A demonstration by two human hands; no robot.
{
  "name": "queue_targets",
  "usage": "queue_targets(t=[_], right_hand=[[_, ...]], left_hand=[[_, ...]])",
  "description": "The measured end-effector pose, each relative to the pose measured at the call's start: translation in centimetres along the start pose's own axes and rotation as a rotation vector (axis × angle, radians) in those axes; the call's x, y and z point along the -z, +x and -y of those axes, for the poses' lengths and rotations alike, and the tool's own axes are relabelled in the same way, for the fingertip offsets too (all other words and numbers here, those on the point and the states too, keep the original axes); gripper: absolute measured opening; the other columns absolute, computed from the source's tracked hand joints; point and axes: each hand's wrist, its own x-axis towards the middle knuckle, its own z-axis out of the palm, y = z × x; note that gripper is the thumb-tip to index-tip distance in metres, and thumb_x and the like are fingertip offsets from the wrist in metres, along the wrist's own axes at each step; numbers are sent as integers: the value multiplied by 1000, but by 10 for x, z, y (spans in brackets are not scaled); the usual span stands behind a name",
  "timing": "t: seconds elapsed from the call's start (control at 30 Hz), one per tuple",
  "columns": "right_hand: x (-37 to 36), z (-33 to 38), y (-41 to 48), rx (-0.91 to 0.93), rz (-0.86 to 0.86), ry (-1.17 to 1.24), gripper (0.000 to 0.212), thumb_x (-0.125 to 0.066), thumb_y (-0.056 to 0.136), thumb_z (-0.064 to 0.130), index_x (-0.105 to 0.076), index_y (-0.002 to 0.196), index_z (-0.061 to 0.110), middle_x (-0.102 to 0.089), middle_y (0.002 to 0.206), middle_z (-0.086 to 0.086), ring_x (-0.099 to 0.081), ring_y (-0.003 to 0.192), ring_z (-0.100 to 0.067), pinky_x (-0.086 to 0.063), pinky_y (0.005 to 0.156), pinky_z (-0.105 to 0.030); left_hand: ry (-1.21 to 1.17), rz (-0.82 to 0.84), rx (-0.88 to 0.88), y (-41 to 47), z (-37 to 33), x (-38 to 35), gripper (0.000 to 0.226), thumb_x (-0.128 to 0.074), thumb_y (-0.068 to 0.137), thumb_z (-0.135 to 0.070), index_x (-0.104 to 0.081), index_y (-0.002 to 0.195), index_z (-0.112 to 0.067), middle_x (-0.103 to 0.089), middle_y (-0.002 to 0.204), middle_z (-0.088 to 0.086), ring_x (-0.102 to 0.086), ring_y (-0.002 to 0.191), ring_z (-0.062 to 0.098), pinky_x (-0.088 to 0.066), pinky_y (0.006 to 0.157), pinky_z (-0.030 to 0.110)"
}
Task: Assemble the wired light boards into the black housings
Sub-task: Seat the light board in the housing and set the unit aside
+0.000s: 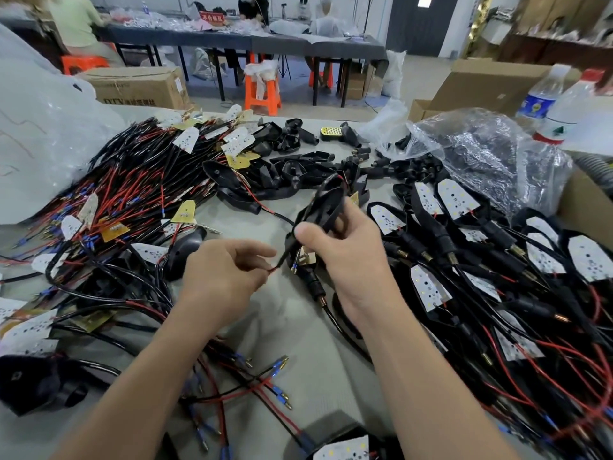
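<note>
My right hand (pixel 345 247) grips a black housing (pixel 323 207) above the middle of the table, its open side turned away from me. My left hand (pixel 229 270) pinches the red and black wire (pixel 277 265) that hangs from the housing. A small light board (pixel 306 257) shows just under my right thumb, partly hidden. To the left lies a heap of wired light boards (pixel 132 194) with red and black leads. To the right lies a pile of housings with white boards seated in them (pixel 464 260). Bare black housings (pixel 298 167) lie at the back centre.
A clear plastic bag (pixel 481 154) and two water bottles (pixel 560 104) stand at the back right, beside cardboard boxes (pixel 491 84). A large white bag (pixel 43 134) fills the left. Loose leads with blue connectors (pixel 258 386) lie between my forearms. People sit at a far table (pixel 232 38).
</note>
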Motion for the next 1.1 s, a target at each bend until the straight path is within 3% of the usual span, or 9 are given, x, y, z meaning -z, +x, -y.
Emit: queue_targets(t=[0.1, 0.27, 0.33, 0.47, 0.53, 0.73, 0.83, 0.93, 1.1], right_hand=[[13, 11, 9, -5, -140, 130, 16, -67, 92, -1, -63, 101, 12, -68, 84, 0, -63, 83, -21, -52, 73, -30], [34, 23, 18, -1, -240, 435, 14, -56, 103, 9, -52, 115, 16, -68, 100, -9, -69, 80, -19, -60, 87, -44], [39, 27, 19, -19, -239, 529, 11, -52, 105, 14, -52, 116, 14, -62, 112, -20, -68, 88, -27, -61, 86, -52], [40, 30, 19, -140, -241, 558, 43, -48, 107, 30, -52, 131, -5, -68, 104, -24, -72, 70, -27, -55, 52, -26], [37, 29, 16, -217, -178, 496, 47, -49, 106, 34, -56, 124, -9, -71, 96, -24, -63, 54, -21, -41, 39, -19], [11, 11, 7, -391, -8, 274, 43, -47, 107, 34, -62, 98, -5, -71, 91, -29, -45, 38, -15, -22, 32, -18], [-2, 2, 1, -425, 17, 165, 40, -50, 107, 34, -63, 84, 4, -65, 69, -14, -43, 34, -14, -21, 31, -17], [-9, -3, -4, -437, 68, 89, 38, -52, 106, 32, -61, 77, 8, -60, 53, -1, -40, 32, -12, -23, 31, -16], [-10, -8, -6, -413, 127, -21, 33, -55, 104, 32, -66, 89, 5, -66, 62, -9, -40, 34, -13, -26, 34, -17]], left_hand=[[353, -133, -64, 0, 3, 7, 33, -72, 87, -7, -78, 83, -39, -68, 67, -26, -63, 68, -8, -40, 63, 7], [693, 4, 26, 7, 0, 14, 41, -67, 80, -16, -73, 66, -54, -72, 80, -22, -57, 69, 4, -40, 59, 22], [589, 198, 21, 9, 0, 20, 49, -69, 80, -9, -76, 70, -57, -74, 75, -23, -61, 66, -2, -44, 57, 19], [93, 987, 78, 0, -1, 35, 28, -73, 73, -2, -85, 80, -27, -77, 75, -3, -66, 67, 4, -49, 64, 16], [18, 1178, 11, -4, 2, 37, 20, -72, 79, -17, -84, 94, -21, -78, 86, -1, -69, 78, 6, -51, 74, 20], [-535, 442, 78, 9, 3, 9, 33, -78, 79, -29, -79, 112, -24, -79, 110, 6, -73, 99, 20, -57, 77, 25], [-671, 478, 43, 12, 4, 7, 53, -77, 82, -24, -66, 133, -29, -73, 126, -3, -68, 115, 15, -56, 93, 33], [-651, 535, -24, 10, 4, 6, 50, -63, 89, -23, -62, 139, -21, -73, 97, -12, -68, 93, 7, -52, 97, 34], [-731, 553, -33, 8, 4, 6, 37, -63, 88, -16, -69, 124, -12, -69, 101, 6, -62, 88, 18, -53, 94, 32]])
